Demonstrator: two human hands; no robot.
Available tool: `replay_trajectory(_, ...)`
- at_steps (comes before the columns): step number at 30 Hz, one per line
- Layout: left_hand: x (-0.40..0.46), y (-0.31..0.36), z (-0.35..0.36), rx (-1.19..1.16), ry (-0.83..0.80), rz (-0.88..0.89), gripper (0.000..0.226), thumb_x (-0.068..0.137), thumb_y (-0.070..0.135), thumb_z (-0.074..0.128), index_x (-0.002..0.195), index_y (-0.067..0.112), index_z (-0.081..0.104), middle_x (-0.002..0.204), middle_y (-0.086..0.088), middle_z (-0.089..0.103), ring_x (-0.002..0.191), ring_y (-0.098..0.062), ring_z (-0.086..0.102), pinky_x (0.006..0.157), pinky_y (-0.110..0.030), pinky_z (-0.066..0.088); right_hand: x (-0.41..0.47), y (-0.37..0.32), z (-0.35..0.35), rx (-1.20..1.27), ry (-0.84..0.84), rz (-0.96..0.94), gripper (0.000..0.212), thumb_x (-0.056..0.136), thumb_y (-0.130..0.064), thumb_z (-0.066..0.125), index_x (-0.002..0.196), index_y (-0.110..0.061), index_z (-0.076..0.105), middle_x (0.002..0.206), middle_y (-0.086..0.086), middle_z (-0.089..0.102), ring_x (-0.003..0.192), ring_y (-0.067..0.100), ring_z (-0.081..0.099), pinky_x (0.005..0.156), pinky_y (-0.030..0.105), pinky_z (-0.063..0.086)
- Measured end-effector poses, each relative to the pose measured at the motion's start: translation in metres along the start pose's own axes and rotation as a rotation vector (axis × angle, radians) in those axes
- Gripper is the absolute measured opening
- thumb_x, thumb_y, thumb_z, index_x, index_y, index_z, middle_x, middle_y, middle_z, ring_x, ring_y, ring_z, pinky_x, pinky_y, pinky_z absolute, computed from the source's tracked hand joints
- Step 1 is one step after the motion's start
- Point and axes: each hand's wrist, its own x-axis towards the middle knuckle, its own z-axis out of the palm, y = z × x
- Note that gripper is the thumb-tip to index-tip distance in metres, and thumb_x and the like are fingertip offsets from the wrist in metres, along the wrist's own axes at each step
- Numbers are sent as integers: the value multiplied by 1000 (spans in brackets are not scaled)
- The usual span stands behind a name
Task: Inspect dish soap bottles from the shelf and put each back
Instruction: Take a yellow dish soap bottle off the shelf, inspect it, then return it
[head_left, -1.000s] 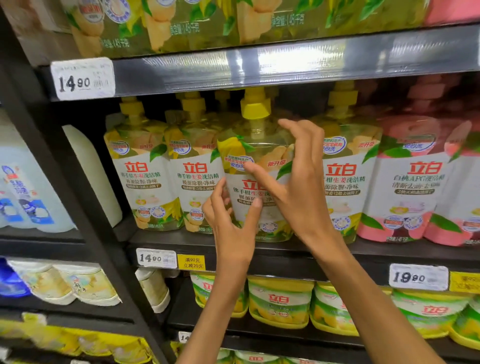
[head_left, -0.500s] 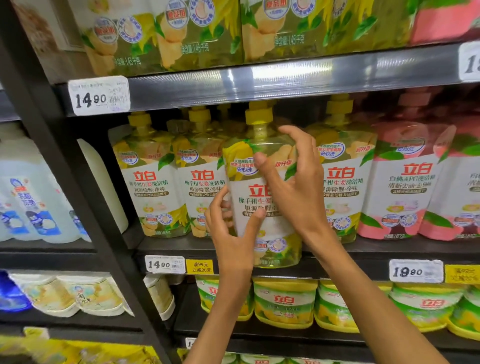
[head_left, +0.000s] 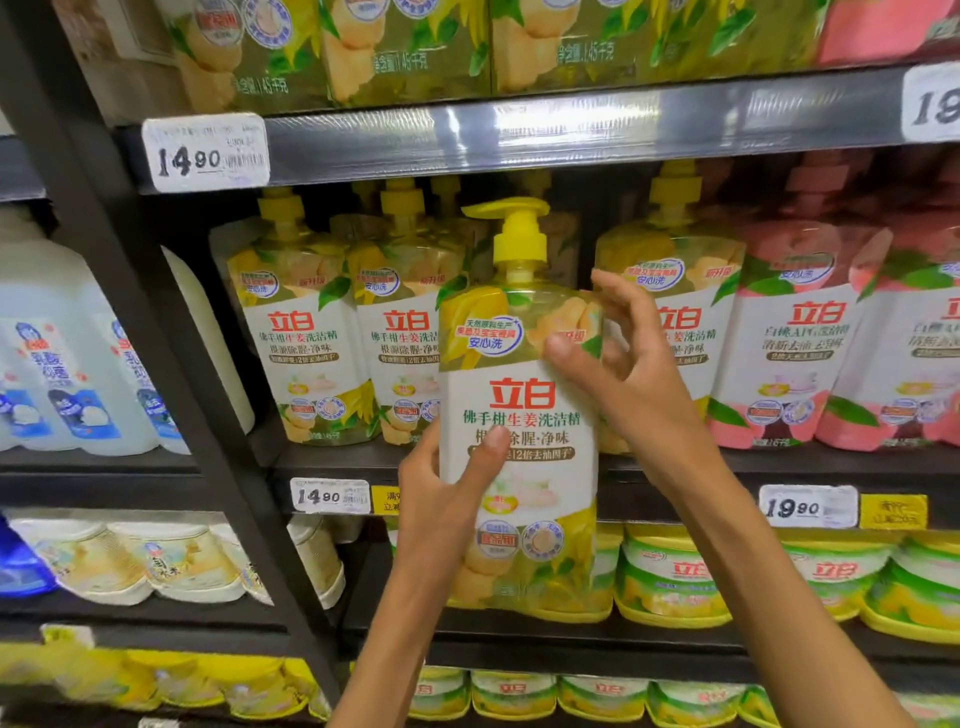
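A yellow-green dish soap bottle (head_left: 519, 405) with a yellow pump top and a white label is held upright in front of the middle shelf (head_left: 831, 467), clear of the row behind it. My left hand (head_left: 441, 499) grips its lower left side, thumb across the label. My right hand (head_left: 623, 374) holds its upper right shoulder, thumb on the front, fingers behind. More matching yellow bottles (head_left: 306, 343) stand on the shelf to the left and right.
Pink soap bottles (head_left: 795, 338) fill the shelf's right end. White jugs (head_left: 62, 353) stand in the left bay behind a black upright post (head_left: 171, 364). Green-yellow tubs (head_left: 675, 577) sit on the shelf below. The shelf edge (head_left: 571, 124) above is close over the pump.
The bottle has come off the shelf toward me and lower, held in both hands. The view has moved closer and slightly down.
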Motion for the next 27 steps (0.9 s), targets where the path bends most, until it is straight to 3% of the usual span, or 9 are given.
replay_trajectory(2,-2,5,-1,-2,-39,-52,24,70,47,72,92,39,72,95,3,76,88,-17,73,66,-24,57,-1,1,6,17,-48,66,73,71,-46,77,132,-27,43,115,-12,63,97,-2,66,82,28,58)
replay_trajectory(4,-4,10,-2,5,-84,-93,36,69,54,74,98,33,70,97,1,75,90,-18,72,68,-24,58,-3,1,13,89,2,79,59,73,-40,78,122,-24,50,110,2,70,96,15,71,83,38,59)
replay_trajectory(7,-6,16,-11,11,-171,-142,54,73,58,58,116,27,63,108,0,73,98,-20,70,77,-27,58,-7,2,19,253,84,84,54,72,-33,81,118,-18,55,106,9,72,92,24,73,74,38,60)
replay_trajectory(10,-14,18,-24,38,-263,-189,52,83,62,57,126,33,56,118,3,69,109,-18,65,90,-34,54,-11,2,20,407,122,141,57,74,-28,79,123,-13,55,108,13,72,94,28,72,76,40,59)
replay_trajectory(14,-20,14,-32,135,-297,-221,70,65,74,58,125,38,53,112,11,70,104,-9,67,91,-34,50,-14,0,21,398,133,173,64,69,-33,80,125,-13,55,108,12,72,95,27,72,81,44,58)
replay_trajectory(19,-24,1,-21,-11,-202,-251,64,72,69,59,122,29,61,111,3,72,106,-14,67,94,-37,50,-15,1,19,311,121,152,52,87,-44,66,130,-21,49,103,2,74,92,18,73,71,31,59)
replay_trajectory(23,-18,0,-18,-251,-203,-303,42,70,65,57,100,41,73,108,2,73,102,-15,68,75,-25,56,-12,3,14,351,60,155,76,79,-56,61,144,-22,39,137,5,57,123,19,57,104,45,45)
replay_trajectory(25,-18,-4,-17,-389,-195,-339,40,78,60,54,106,36,72,115,-1,70,107,-18,66,77,-29,56,-10,3,14,465,-31,218,63,85,-52,54,139,-21,48,132,6,61,122,23,58,103,47,45)
replay_trajectory(27,-20,-7,-13,-461,-191,-371,42,82,59,52,112,33,69,121,-3,67,111,-21,64,81,-34,56,-10,3,17,576,-94,288,47,87,-50,52,125,-24,62,123,6,68,115,24,63,92,43,53)
